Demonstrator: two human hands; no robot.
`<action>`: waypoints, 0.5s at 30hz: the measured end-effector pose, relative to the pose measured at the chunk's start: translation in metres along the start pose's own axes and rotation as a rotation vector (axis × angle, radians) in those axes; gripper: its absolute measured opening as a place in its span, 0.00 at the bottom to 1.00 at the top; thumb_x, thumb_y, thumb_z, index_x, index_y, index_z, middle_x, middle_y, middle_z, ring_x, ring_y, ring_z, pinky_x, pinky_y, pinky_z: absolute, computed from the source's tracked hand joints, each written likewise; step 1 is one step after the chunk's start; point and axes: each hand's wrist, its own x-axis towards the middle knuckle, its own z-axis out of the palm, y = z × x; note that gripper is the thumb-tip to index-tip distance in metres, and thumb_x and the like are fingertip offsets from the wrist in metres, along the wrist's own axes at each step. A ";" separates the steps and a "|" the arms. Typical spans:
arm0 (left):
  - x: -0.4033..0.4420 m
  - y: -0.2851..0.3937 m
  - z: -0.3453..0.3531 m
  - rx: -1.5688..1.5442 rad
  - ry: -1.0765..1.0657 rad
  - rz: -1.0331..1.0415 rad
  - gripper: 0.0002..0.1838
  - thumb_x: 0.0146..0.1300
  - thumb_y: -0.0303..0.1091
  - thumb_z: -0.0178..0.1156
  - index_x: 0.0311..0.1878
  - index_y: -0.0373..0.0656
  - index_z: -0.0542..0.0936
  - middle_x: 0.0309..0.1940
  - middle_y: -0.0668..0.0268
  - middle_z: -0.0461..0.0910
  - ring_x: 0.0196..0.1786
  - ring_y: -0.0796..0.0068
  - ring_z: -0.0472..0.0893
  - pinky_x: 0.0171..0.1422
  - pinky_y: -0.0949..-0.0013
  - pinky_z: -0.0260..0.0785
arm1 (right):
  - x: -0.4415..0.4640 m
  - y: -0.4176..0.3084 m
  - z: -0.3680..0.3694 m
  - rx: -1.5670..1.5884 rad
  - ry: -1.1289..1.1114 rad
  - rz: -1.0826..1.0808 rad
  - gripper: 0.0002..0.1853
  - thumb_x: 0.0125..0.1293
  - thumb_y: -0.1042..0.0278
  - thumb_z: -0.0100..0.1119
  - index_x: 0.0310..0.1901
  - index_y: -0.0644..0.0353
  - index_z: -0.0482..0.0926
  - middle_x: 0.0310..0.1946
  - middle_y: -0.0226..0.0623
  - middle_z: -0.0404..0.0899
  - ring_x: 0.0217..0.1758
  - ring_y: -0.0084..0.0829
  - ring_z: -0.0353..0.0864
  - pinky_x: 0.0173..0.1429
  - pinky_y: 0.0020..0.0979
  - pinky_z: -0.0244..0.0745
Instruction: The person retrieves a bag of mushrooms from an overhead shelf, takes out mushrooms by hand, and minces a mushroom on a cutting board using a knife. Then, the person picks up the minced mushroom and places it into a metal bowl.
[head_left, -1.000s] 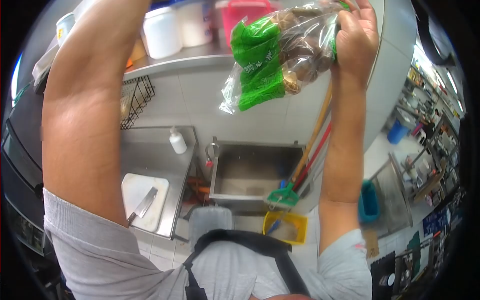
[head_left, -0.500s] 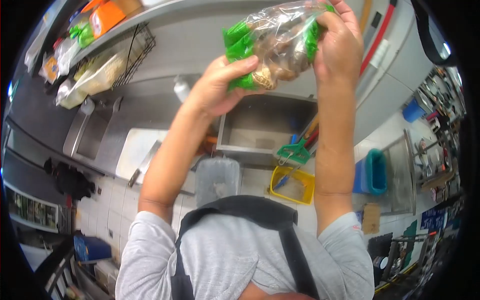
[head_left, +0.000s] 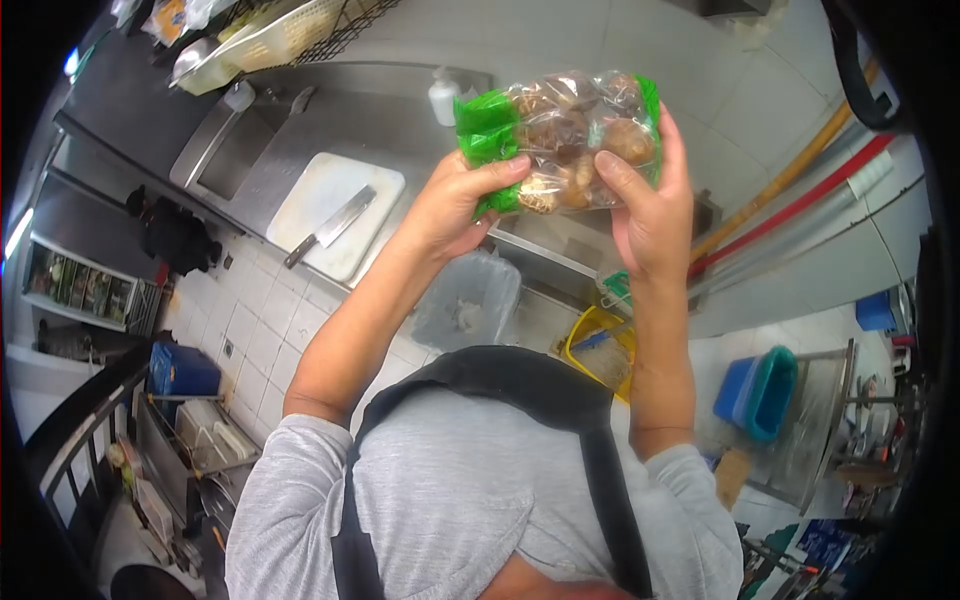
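Held up in front of me is a clear plastic pack of mushrooms (head_left: 560,135) with green ends; the brown caps show through the film. My left hand (head_left: 462,200) grips its left green end, thumb on the front. Around the right end my right hand (head_left: 650,200) is closed, its thumb pressed on the film and its fingers behind. Below and left of the pack, a white cutting board (head_left: 310,205) lies on the steel counter. A kitchen knife (head_left: 340,222) with a dark handle rests across the board.
Left of the board is a steel sink (head_left: 225,160); a white pump bottle (head_left: 443,97) stands behind. Below my arms are a grey plastic bin (head_left: 465,300) and a yellow container (head_left: 590,345). Blue and teal bins (head_left: 765,395) stand right. A person in dark clothes (head_left: 175,230) is far left.
The mushroom pack has come down lower and now faces me flat, with both hands still on it. My right thumb has moved onto its front. The view has turned, showing more of the board and knife.
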 end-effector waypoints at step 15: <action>-0.111 -0.022 -0.073 0.148 0.442 0.175 0.21 0.75 0.22 0.67 0.70 0.39 0.83 0.63 0.62 0.87 0.64 0.70 0.86 0.71 0.59 0.80 | -0.023 0.109 0.003 0.277 -0.278 0.314 0.46 0.71 0.82 0.68 0.87 0.60 0.55 0.75 0.44 0.73 0.73 0.37 0.79 0.74 0.41 0.82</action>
